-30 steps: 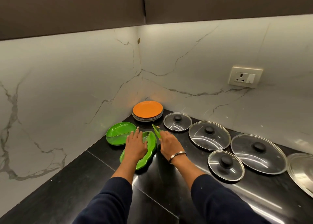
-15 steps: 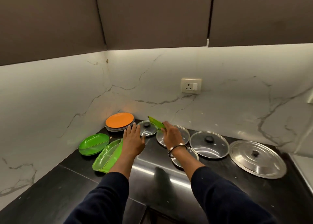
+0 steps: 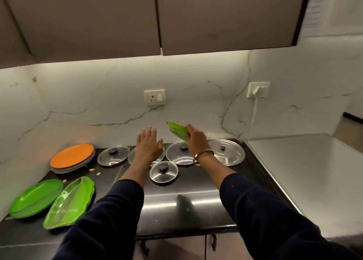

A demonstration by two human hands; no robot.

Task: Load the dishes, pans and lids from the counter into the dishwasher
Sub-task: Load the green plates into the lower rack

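My right hand (image 3: 196,140) grips a small green plate (image 3: 176,130), held tilted in the air above the lids. My left hand (image 3: 148,146) hovers open with fingers spread over a glass lid that it mostly hides. On the black counter (image 3: 176,206) lie two green leaf-shaped plates (image 3: 68,202) (image 3: 35,198) at the left. A stack topped by an orange plate (image 3: 72,156) sits behind them. Glass lids (image 3: 113,157) (image 3: 164,171) (image 3: 179,155) and a steel lid (image 3: 227,151) lie along the back.
Dark wall cabinets (image 3: 157,18) hang low overhead. A marble backsplash carries two sockets (image 3: 154,97) (image 3: 258,90), one with a white cable. A steel surface (image 3: 306,181) extends to the right. Small crumbs (image 3: 91,169) lie near the orange plate. Cabinet doors show below the counter edge.
The view has swung right. My right hand has carried the small green plate up and to the right. My left hand has left the leaf-shaped plate and moved over the lids.
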